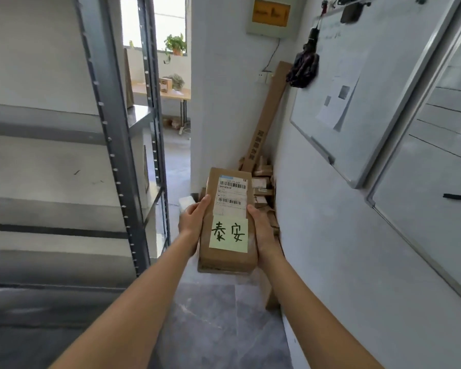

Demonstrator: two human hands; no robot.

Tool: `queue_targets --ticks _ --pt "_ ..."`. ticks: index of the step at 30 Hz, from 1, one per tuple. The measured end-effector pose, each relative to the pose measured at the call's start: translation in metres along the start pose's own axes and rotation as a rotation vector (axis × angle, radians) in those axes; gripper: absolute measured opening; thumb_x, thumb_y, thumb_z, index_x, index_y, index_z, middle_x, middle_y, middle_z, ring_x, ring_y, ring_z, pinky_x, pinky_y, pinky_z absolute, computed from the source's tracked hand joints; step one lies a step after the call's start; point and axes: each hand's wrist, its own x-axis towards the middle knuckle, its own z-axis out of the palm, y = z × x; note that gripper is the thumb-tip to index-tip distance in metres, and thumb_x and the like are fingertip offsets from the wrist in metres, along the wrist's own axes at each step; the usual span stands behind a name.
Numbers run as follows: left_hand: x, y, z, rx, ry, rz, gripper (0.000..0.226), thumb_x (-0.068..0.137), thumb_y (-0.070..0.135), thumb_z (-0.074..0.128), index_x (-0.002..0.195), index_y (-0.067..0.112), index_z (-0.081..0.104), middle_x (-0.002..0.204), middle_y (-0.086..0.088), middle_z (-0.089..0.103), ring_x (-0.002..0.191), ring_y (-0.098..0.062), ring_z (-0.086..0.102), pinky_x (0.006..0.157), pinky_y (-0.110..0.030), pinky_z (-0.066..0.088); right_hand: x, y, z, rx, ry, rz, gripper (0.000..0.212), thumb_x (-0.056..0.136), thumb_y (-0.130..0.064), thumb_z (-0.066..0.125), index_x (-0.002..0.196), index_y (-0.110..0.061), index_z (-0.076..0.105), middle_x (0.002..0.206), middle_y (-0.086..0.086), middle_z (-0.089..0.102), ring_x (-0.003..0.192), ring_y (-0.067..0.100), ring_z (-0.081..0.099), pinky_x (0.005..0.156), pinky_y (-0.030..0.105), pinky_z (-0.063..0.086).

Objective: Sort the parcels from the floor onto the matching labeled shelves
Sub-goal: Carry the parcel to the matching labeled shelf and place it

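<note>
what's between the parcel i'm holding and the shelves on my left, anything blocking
Nothing visible blocks it. The parcel is held up between the left hand and right hand, and the shelf rack stands open directly to the left, with only bare floor between. The pile of parcels lies behind, in the corner.

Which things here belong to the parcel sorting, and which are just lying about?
Job: parcel held in left hand and right hand; its handwritten note; floor parcels; shelves.
Lying about: whiteboard, umbrella, long carton, plant.
</note>
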Motion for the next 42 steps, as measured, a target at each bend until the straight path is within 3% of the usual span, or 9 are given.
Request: queue_targets --ticks 3,12,15,18,22,29,34,39,42 --pt "0.011 0.008 -0.038 -0.007 0.058 0.017 0.049 0.088 0.049 0.066 0.114 0.008 0.066 0.093 -0.011 0.075 0.078 -0.027 0.072 0.068 -0.036 0.060 0.009 0.012 0.037 -0.011 -0.053 0.048 0.039 0.101 -0.035 0.061 0.120 -0.002 0.071 0.092 0.012 0.082 0.081 0.027 0.078 0.074 0.037 0.063" --pt "0.047 0.047 -0.138 -0.015 0.149 0.063 0.046 0.087 0.053 0.065 0.111 0.013 0.064 0.100 -0.013 0.074 0.091 -0.031 0.073 0.087 -0.047 0.059 0.027 0.029 0.155 0.020 -0.169 0.077 0.049 0.093 -0.043 0.067 0.124 -0.006 0.069 0.116 0.024 0.076 0.109 0.044 0.072 0.105 0.060 0.053" --pt "0.054 0.056 -0.172 0.004 0.193 0.100 0.051 0.088 0.054 0.064 0.115 0.011 0.063 0.101 -0.013 0.074 0.091 -0.031 0.073 0.083 -0.044 0.060 0.029 0.034 0.188 -0.027 -0.213 0.079 0.047 0.098 -0.041 0.062 0.126 -0.003 0.067 0.109 0.021 0.078 0.104 0.042 0.074 0.098 0.056 0.058" --pt "0.057 0.062 -0.208 -0.006 0.234 0.127 0.049 0.090 0.050 0.062 0.117 0.009 0.063 0.100 -0.013 0.075 0.088 -0.031 0.074 0.075 -0.040 0.061 0.029 0.041 0.221 -0.107 -0.258 0.079 0.032 0.103 -0.035 0.058 0.107 -0.006 0.071 0.084 0.010 0.081 0.076 0.025 0.079 0.069 0.034 0.065" --pt "0.053 0.072 -0.255 -0.040 0.314 0.146 0.044 0.093 0.046 0.060 0.116 0.009 0.063 0.097 -0.014 0.076 0.082 -0.030 0.074 0.064 -0.033 0.059 0.026 0.060 0.272 -0.111 -0.331 0.115 0.047 0.097 -0.046 0.063 0.123 -0.007 0.068 0.107 0.020 0.079 0.103 0.043 0.075 0.098 0.057 0.058" --pt "0.043 0.095 -0.330 -0.063 0.441 0.215 0.044 0.094 0.044 0.059 0.120 0.009 0.062 0.100 -0.013 0.076 0.087 -0.031 0.074 0.074 -0.040 0.061 0.021 0.071 0.354 -0.162 -0.490 0.125 0.044 0.099 -0.045 0.061 0.125 -0.010 0.068 0.108 0.019 0.079 0.103 0.041 0.075 0.086 0.046 0.063" --pt "0.041 0.125 -0.373 -0.061 0.569 0.295 0.046 0.093 0.045 0.061 0.124 0.011 0.060 0.104 -0.012 0.075 0.091 -0.031 0.074 0.080 -0.042 0.061 0.018 0.069 0.416 -0.153 -0.622 0.091 0.040 0.101 -0.045 0.059 0.122 -0.012 0.067 0.100 0.013 0.081 0.081 0.026 0.079 0.062 0.031 0.062" --pt "0.034 0.162 -0.408 -0.069 0.715 0.383 0.041 0.095 0.043 0.059 0.121 0.012 0.060 0.105 -0.012 0.074 0.093 -0.031 0.073 0.084 -0.044 0.060 0.020 0.059 0.483 -0.129 -0.722 0.055 0.047 0.095 -0.047 0.066 0.124 -0.009 0.068 0.105 0.014 0.080 0.099 0.034 0.077 0.085 0.044 0.064" --pt "0.026 0.180 -0.429 -0.067 0.813 0.430 0.040 0.094 0.044 0.059 0.119 0.013 0.061 0.101 -0.009 0.074 0.090 -0.027 0.072 0.079 -0.039 0.060 0.016 0.058 0.519 -0.113 -0.824 0.044 0.049 0.095 -0.048 0.066 0.125 -0.011 0.068 0.105 0.013 0.080 0.098 0.032 0.077 0.079 0.039 0.064"
